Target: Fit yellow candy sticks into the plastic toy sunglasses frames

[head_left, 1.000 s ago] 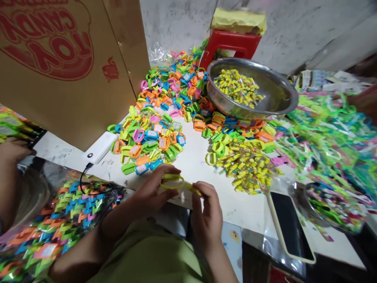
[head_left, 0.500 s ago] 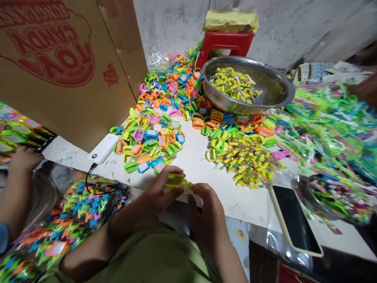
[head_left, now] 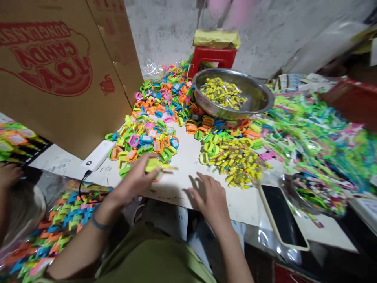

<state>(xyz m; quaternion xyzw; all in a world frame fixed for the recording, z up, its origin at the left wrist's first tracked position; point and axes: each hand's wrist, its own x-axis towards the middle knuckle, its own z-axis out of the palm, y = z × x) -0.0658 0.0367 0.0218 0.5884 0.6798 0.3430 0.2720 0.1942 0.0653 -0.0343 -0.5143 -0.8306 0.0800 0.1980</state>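
My left hand grips a yellow toy watch and holds it over the near edge of a heap of coloured toy watches on the white table. My right hand rests low over the table with its fingers spread and nothing in them, just left of a pile of small yellow candy packets. Both hands are slightly smeared by motion.
A steel bowl with yellow candy packets sits at the back, ringed by more toy watches. A phone, a white power bank, a large "Toy Candy" carton, a red stool and bagged toys surround the table. Another person's hand is at far left.
My hands have separated: the left carried the yellow watch left and forward toward the heap, while the right let go and opened over the table. The camera also tilted and shifted.
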